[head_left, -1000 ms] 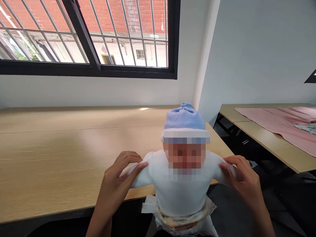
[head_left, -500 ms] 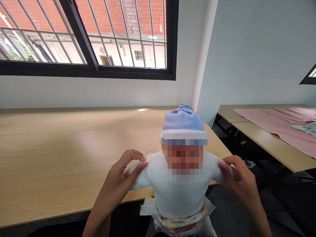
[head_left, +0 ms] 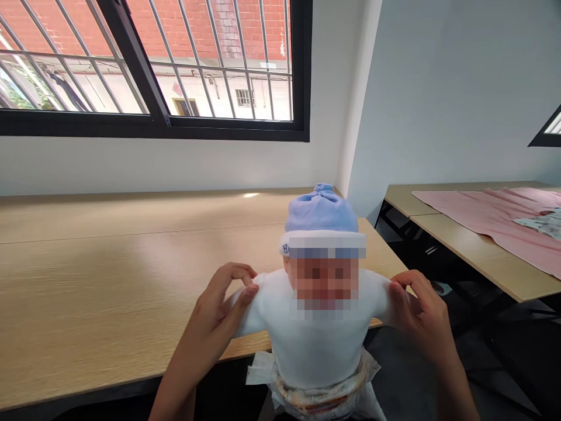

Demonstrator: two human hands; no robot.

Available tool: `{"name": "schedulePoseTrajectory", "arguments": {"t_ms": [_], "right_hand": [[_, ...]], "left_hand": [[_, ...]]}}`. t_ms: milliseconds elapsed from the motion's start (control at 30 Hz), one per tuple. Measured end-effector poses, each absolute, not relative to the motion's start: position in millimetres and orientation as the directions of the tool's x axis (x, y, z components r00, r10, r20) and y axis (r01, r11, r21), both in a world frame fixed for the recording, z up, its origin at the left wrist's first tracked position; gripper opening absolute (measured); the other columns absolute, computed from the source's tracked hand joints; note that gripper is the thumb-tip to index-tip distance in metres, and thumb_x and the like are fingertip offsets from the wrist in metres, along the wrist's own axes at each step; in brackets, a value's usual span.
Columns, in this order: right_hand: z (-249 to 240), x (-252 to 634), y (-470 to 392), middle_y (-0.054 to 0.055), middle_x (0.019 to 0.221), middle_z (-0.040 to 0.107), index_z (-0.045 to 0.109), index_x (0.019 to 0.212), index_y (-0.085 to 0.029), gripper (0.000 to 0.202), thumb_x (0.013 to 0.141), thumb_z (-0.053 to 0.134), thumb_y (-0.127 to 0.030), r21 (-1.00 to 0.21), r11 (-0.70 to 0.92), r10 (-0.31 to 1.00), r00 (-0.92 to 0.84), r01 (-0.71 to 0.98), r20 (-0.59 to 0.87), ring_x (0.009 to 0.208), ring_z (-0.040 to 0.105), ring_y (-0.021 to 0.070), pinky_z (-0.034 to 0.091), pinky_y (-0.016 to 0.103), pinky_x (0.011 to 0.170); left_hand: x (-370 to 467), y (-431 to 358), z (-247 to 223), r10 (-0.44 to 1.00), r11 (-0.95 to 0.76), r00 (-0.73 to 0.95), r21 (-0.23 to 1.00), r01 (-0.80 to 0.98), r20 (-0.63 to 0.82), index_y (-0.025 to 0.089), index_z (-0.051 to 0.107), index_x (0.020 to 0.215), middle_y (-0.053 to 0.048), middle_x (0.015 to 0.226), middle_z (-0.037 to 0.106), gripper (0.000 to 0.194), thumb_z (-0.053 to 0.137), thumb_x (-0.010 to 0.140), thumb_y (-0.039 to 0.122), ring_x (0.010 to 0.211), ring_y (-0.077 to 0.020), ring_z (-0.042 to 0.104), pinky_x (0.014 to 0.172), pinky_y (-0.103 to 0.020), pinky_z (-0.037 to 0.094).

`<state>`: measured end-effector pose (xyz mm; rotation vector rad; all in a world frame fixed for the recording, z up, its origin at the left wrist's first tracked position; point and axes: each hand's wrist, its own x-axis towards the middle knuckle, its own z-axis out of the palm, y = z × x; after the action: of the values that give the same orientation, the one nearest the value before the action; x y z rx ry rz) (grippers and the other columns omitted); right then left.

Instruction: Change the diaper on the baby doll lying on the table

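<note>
You have the doll (head_left: 318, 348) upright and facing you, just at the near edge of the table (head_left: 109, 280), its lower end below the tabletop; what it rests on is hidden. Your left hand (head_left: 228, 298) pinches one of its arms between thumb and fingers, and your right hand (head_left: 421, 310) pinches the other the same way, so both arms are spread to the sides. Whether you grip only the white cloth or the limb inside it, I cannot tell.

As for what looks done: the blue hat (head_left: 322, 213) sits on the head, the white cloth covers the torso and shoulders, and the diaper (head_left: 324, 397) is around the lower body. What seems left: a pale tab (head_left: 259, 369) juts out at the diaper's side, apparently unfastened, and you have not let go of either arm. Your hands are near the shoulders, well apart from that tab. How the diaper sits lower down is cut off from view, so I cannot judge it
</note>
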<state>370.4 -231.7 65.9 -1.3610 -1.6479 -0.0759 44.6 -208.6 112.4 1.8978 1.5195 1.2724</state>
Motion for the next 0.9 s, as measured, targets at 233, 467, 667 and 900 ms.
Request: {"name": "schedulePoseTrajectory", "arguments": {"t_ms": [233, 467, 667, 900], "right_hand": [[73, 370, -226, 0.003, 0.085, 0.065, 0.058, 0.092, -0.023, 0.03, 0.1, 0.037, -0.043, -0.6, 0.233, 0.895, 0.072, 0.765, 0.439, 0.077, 0.06, 0.0199, 0.045, 0.03, 0.065], [78, 368, -220, 0.006, 0.088, 0.063, 0.059, 0.089, -0.022, 0.034, 0.102, 0.033, -0.039, -0.584, 0.339, 0.891, -0.053, 0.738, 0.45, 0.084, 0.059, 0.02, 0.047, 0.033, 0.076], [75, 363, -217, 0.002, 0.075, 0.056, 0.051, 0.077, -0.021, 0.033, 0.101, 0.037, -0.039, -0.63, 0.304, 0.892, 0.018, 0.715, 0.452, 0.071, 0.053, 0.0168, 0.044, 0.029, 0.064], [71, 358, -214, 0.002, 0.073, 0.057, 0.051, 0.077, -0.021, 0.033, 0.099, 0.038, -0.041, -0.657, 0.261, 0.879, 0.107, 0.708, 0.465, 0.068, 0.053, 0.0171, 0.042, 0.028, 0.06]], "left_hand": [[50, -203, 116, 0.962, -0.261, 0.091, 0.767, 0.586, 0.258, 0.021, 0.057, 0.08, 0.0, 0.067, 0.06, 0.039, 0.042, 0.092, 0.056, 0.057, -0.0148, 0.054, 0.049, -0.023, 0.041], [51, -196, 103, 0.942, -0.277, 0.02, 0.738, 0.616, 0.336, 0.023, 0.048, 0.077, 0.005, 0.059, 0.053, 0.033, 0.044, 0.09, 0.053, 0.051, -0.0134, 0.05, 0.047, -0.023, 0.04], [56, -193, 101, 0.903, -0.314, 0.001, 0.661, 0.682, 0.429, 0.024, 0.045, 0.076, 0.006, 0.057, 0.051, 0.027, 0.042, 0.09, 0.047, 0.049, -0.0141, 0.05, 0.047, -0.024, 0.038], [57, -192, 102, 0.887, -0.32, -0.018, 0.643, 0.696, 0.461, 0.024, 0.044, 0.077, 0.007, 0.053, 0.05, 0.025, 0.041, 0.091, 0.045, 0.044, -0.0129, 0.048, 0.043, -0.023, 0.033]]}}
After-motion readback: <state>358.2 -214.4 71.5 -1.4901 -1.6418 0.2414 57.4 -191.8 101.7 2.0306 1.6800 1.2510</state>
